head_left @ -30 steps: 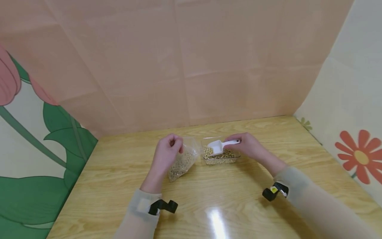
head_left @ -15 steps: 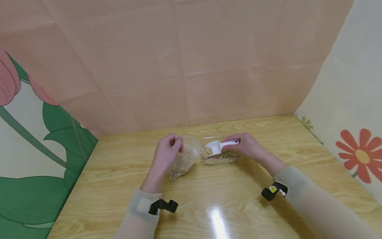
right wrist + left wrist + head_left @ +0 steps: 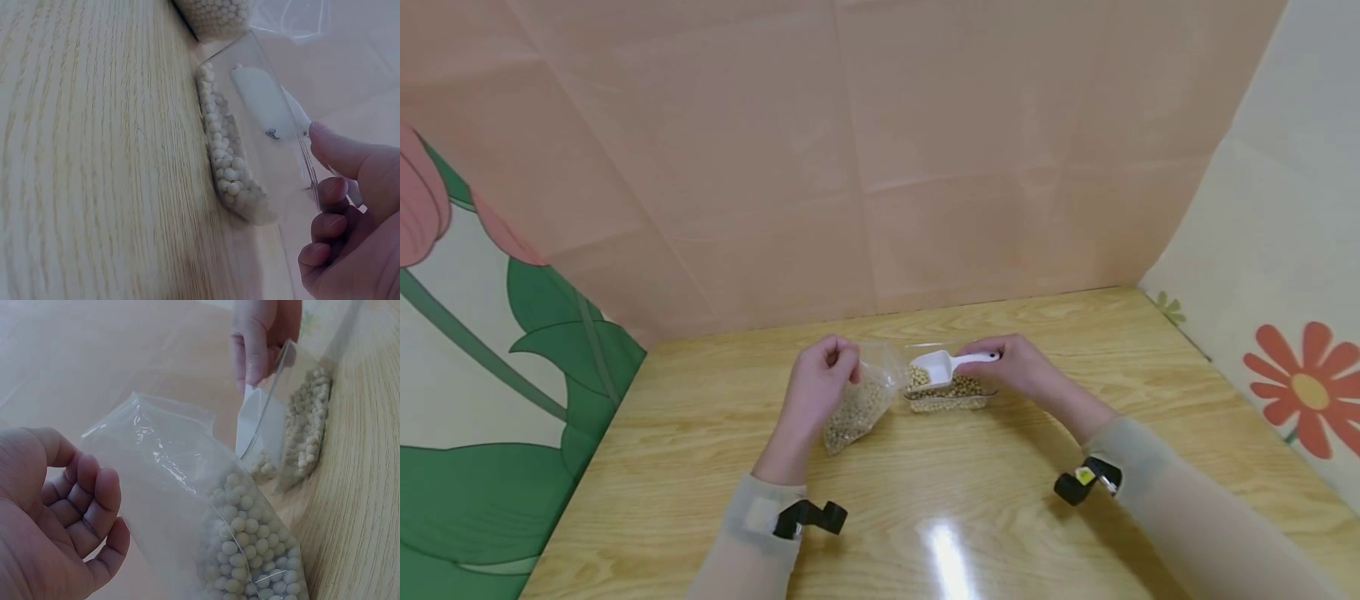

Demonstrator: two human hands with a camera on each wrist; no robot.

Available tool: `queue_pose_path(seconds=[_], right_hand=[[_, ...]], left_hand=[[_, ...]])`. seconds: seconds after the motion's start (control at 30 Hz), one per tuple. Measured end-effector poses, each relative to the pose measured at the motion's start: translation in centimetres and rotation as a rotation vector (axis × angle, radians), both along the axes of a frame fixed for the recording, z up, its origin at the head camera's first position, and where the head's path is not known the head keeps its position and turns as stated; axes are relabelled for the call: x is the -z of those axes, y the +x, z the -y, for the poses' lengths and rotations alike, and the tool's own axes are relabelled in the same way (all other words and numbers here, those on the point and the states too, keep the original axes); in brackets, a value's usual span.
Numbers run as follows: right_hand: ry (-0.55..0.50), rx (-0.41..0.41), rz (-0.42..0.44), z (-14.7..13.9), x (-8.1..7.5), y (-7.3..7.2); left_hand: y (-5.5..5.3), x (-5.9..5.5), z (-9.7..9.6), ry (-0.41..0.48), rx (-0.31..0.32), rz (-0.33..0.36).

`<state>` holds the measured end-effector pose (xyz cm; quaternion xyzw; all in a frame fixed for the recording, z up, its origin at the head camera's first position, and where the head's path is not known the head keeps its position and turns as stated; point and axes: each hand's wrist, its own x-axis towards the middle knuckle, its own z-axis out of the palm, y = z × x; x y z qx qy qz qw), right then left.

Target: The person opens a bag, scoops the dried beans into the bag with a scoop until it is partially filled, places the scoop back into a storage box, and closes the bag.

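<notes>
My left hand pinches the top edge of a clear plastic bag holding pale round beans, which look like soybeans. The bag rests on the table, leaning, and the left wrist view shows its beans close up. With thumb and fingers, my right hand grips the handle of a white scoop. The scoop tilts left over a clear box with a layer of the same beans inside, and some beans lie at its mouth. In the right wrist view, the box wall stands before the scoop.
Wood-grain table under everything. A pink backdrop rises behind it, with flower-printed panels on both sides. Each forearm carries a black wrist camera. The bag stands close to the box's left side.
My right hand and the scoop have shifted slightly left, and the box has moved a little the same way towards the bag. My left hand and the bag look still.
</notes>
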<state>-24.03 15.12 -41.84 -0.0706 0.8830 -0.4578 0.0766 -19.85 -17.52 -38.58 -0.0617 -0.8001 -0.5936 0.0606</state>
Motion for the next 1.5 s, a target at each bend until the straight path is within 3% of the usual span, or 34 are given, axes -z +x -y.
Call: queue_pose_path(seconds=[0.4, 0.57, 1.0, 1.5], right_hand=[[-0.229, 0.016, 0.052, -2.0, 1.0, 0.5], [-0.249, 0.028, 0.066, -2.7, 1.0, 0.7], [-0.251, 0.026, 0.049, -2.7, -2.0, 1.9], [-0.224, -0.036, 0.017, 0.8, -5.1, 2.3]], left_hand=[[-0.3, -0.1, 0.2, -0.020, -0.013, -0.002], [-0.5, 0.0, 0.2, -0.034, -0.015, -0.011], [-0.3, -0.2, 0.1, -0.036, -0.012, -0.003], [-0.4, 0.0, 0.3, -0.032, 0.000, -0.022]])
